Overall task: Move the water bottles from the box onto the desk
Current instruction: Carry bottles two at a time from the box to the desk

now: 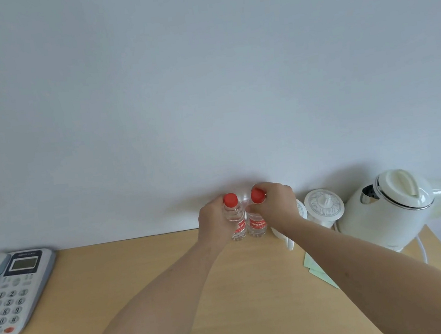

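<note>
A wooden counter [143, 273] carries a glossy cream kettle [391, 209] at its right edge, a grey keypad phone [10, 292] at the left and a lidded white cup [324, 205]. At the back edge, two upright clear red-capped bottles [236, 220] touch; left grip [214, 220] wraps one, right grip [274, 204] clasps the other's neck.

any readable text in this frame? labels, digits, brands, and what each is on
"1 2 3 4 5 6 7 8 9 0": keypad of the grey desk telephone.
Print above its display: blurred, unreadable.
White print on the red labels of the two clear red-capped water bottles: too small to read.
</note>
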